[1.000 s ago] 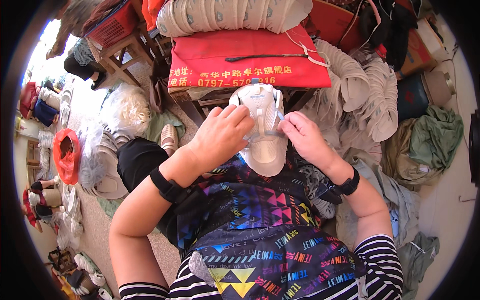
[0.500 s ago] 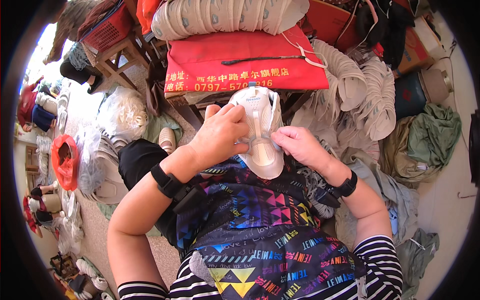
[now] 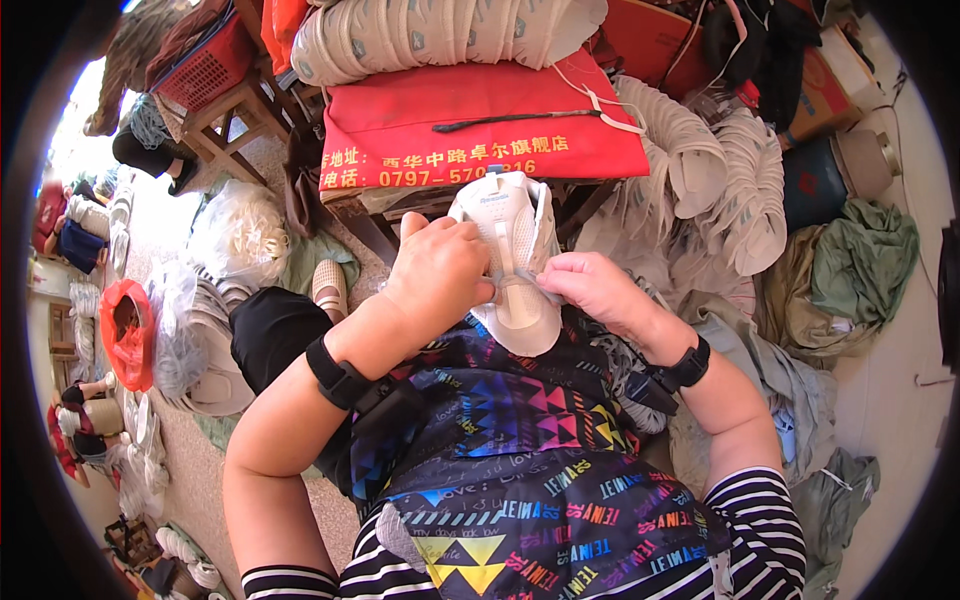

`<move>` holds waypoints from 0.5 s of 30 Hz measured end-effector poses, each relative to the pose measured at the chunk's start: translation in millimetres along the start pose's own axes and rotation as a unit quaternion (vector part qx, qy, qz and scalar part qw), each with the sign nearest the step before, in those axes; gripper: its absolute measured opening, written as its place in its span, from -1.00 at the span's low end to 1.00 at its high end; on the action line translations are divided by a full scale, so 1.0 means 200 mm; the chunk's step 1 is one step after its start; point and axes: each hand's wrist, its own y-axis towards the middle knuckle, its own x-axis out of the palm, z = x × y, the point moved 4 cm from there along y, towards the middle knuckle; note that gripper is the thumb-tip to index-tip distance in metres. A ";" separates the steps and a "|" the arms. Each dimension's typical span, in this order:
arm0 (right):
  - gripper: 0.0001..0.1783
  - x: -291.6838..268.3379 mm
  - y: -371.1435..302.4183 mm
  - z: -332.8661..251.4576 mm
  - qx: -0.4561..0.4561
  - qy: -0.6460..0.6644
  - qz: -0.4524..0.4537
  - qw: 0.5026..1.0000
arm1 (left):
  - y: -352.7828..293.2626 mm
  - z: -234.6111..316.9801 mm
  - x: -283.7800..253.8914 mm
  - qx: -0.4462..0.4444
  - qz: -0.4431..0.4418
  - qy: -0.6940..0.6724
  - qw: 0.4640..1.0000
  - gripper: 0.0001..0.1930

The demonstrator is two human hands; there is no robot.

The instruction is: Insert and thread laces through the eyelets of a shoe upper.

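A white shoe upper (image 3: 523, 322) with mesh panels stands over my lap, its rounded toe toward me and its tongue against the stand's edge. A thin grey lace (image 3: 519, 275) runs across it above the toe. My left hand (image 3: 434, 268) is closed around the upper's left edge, fingers curled and thumb beside the lace. On the other side, my right hand (image 3: 598, 290) pinches what looks like the lace's end between thumb and forefinger; the fingertips partly hide it.
A red cloth (image 3: 400, 115) covers the small stand ahead, with a row of nested white uppers (image 3: 440, 40) and a dark thin tool (image 3: 515, 121) on it. More stacked uppers (image 3: 745, 190) hang at the right. Bagged laces (image 3: 240, 230) and a red bag (image 3: 127, 330) lie left.
The view has shifted slightly. My left fingers have settled lower against the upper's edge, and my right fingertips have come slightly closer to the upper's middle.
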 end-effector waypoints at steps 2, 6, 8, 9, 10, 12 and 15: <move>-0.75 -0.01 0.01 0.00 -0.020 -0.035 0.019 0.999 | 0.00 -0.02 0.01 -0.016 -0.021 -0.046 0.999 -0.85; -0.75 0.02 -0.05 -0.18 -0.115 -0.397 0.157 0.897 | -0.01 -0.04 0.01 -0.037 -0.023 -0.090 0.995 -0.88; -0.76 0.08 -0.06 -0.22 -0.175 -0.441 0.173 0.863 | -0.02 -0.04 0.00 -0.042 0.019 -0.136 0.990 -0.91; -0.77 0.10 -0.08 -0.24 -0.233 -0.482 0.189 0.823 | -0.02 -0.06 0.01 -0.042 0.019 -0.136 0.990 -0.91; -0.77 0.11 -0.07 -0.24 -0.235 -0.482 0.187 0.823 | -0.03 -0.08 0.02 -0.054 0.016 -0.162 0.985 -0.91; -0.78 0.12 -0.06 -0.23 -0.264 -0.501 0.163 0.808 | -0.03 -0.10 0.04 -0.067 0.014 -0.187 0.980 -0.91; -0.81 0.10 -0.06 -0.24 -0.215 -0.587 0.070 0.777 | -0.01 -0.07 0.06 -0.122 0.003 -0.193 0.973 -0.91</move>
